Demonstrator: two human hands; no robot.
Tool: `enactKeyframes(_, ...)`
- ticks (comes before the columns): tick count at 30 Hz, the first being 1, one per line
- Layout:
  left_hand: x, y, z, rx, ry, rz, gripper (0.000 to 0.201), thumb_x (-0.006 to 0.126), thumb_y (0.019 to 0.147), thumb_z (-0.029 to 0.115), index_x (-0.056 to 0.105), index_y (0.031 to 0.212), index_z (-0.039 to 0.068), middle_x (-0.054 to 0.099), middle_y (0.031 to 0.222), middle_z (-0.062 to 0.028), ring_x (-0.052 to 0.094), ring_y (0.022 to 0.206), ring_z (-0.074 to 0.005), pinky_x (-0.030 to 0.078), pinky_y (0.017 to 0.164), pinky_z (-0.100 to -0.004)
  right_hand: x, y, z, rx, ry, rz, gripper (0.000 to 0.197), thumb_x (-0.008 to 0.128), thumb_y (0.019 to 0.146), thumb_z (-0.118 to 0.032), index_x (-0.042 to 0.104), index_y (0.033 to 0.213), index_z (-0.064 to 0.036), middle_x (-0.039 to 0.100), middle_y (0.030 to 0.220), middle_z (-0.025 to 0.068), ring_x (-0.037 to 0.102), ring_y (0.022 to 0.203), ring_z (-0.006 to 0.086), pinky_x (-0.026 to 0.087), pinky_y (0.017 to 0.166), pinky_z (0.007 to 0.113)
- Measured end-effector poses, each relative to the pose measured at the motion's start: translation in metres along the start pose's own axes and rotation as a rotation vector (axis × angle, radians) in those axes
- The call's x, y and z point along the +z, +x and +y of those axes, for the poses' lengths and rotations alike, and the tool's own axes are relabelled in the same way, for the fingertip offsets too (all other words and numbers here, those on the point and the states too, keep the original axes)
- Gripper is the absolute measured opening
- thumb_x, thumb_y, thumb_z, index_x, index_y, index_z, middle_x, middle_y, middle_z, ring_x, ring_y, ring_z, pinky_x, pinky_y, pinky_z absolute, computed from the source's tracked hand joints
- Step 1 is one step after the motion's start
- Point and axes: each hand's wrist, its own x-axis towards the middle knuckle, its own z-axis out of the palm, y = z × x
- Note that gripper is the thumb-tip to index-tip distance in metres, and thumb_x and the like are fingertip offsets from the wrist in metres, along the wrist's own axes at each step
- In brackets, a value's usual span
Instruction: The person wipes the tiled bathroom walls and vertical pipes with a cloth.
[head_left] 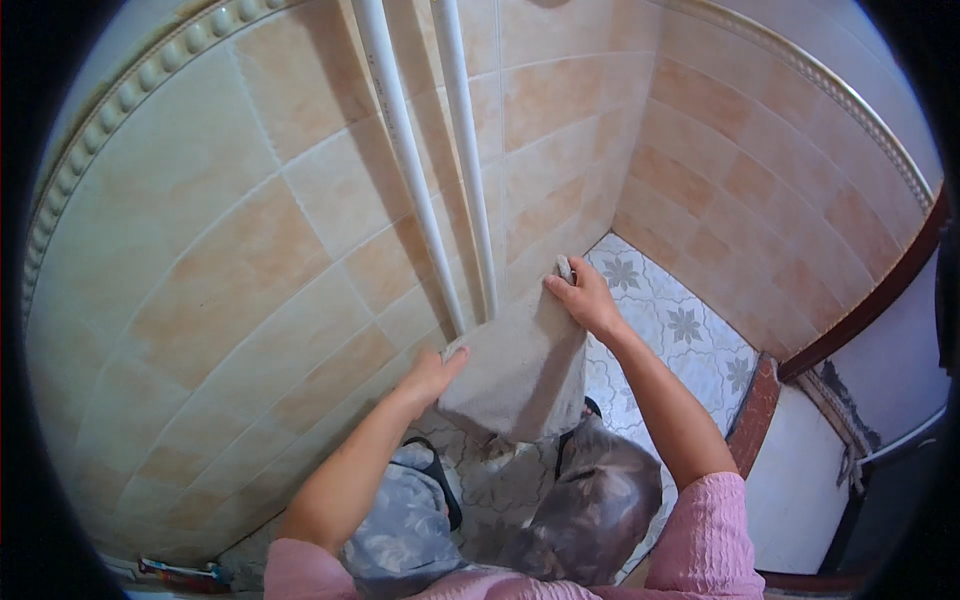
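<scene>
Left hand [428, 380], right hand [589, 299] — apart, gripping cloth [517, 372].

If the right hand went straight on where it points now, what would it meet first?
Holding the grey cloth, the right hand would probably meet the tiled wall, right of the white pipes; depth is unclear.

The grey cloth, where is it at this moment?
In the head view, the cloth is slightly below the centre, held between the left hand and right hand, just below the white pipes in the picture.
</scene>
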Motion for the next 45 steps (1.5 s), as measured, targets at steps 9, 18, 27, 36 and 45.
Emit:
enactKeyframes(9,-0.010,-0.008,0.019,0.074,0.837,0.321,0.063,0.039,0.092,0.051,0.067,0.085,-0.005,0.062,0.097,-0.0281,0.061,0.090,-0.0433,0.046,0.081,-0.0472,-0.016,0.012,0.001,0.017,-0.036,-0.424,0.046,0.071,0.074,-0.016,0.053,0.115,-0.0050,0.058,0.080,0.0108,0.057,0.078,0.0220,0.047,0.076,0.031)
enactKeyframes(18,-0.034,-0.025,0.018,0.454,0.461,0.743,0.051,0.046,0.092,0.047,0.064,0.092,-0.001,0.063,0.094,-0.0215,0.060,0.081,-0.0321,0.045,0.077,-0.0415,-0.019,-0.027,-0.015,-0.515,-0.471,-0.215,0.019,0.068,0.075,-0.013,0.064,0.089,-0.0010,0.059,0.093,0.0112,0.061,0.084,0.0258,0.049,0.074,0.035)
enactKeyframes(27,-0.060,-0.058,0.080,0.460,-0.845,0.086,0.063,0.053,0.085,0.059,0.057,0.114,0.004,0.062,0.111,-0.0096,0.059,0.098,-0.0242,0.045,0.089,-0.0384,-0.039,-0.017,-0.094,0.108,0.752,-0.387,0.044,0.061,0.085,-0.041,0.061,0.110,-0.0050,0.063,0.103,0.0073,0.059,0.094,0.0180,0.047,0.084,0.032)
enactKeyframes(36,-0.033,-0.034,-0.045,-0.041,-0.572,-0.212,0.039,0.060,0.082,0.002,0.053,0.119,-0.002,0.063,0.109,-0.0107,0.062,0.098,-0.0237,0.051,0.083,-0.0379,0.004,-0.047,0.014,0.443,0.375,-0.471,0.050,0.078,0.070,-0.024,0.055,0.101,0.0068,0.060,0.090,0.0125,0.058,0.073,0.0176,0.047,0.058,0.031)
enactKeyframes(45,-0.028,-0.026,-0.066,-0.301,-0.203,-0.009,0.034,0.068,0.077,0.006,0.060,0.108,-0.003,0.065,0.095,-0.0125,0.064,0.080,-0.0230,0.052,0.065,-0.0374,0.012,-0.057,0.009,0.196,-0.224,-0.319,0.045,0.069,0.073,-0.014,0.044,0.109,-0.0042,0.061,0.083,0.0156,0.060,0.081,0.0237,0.048,0.072,0.035)
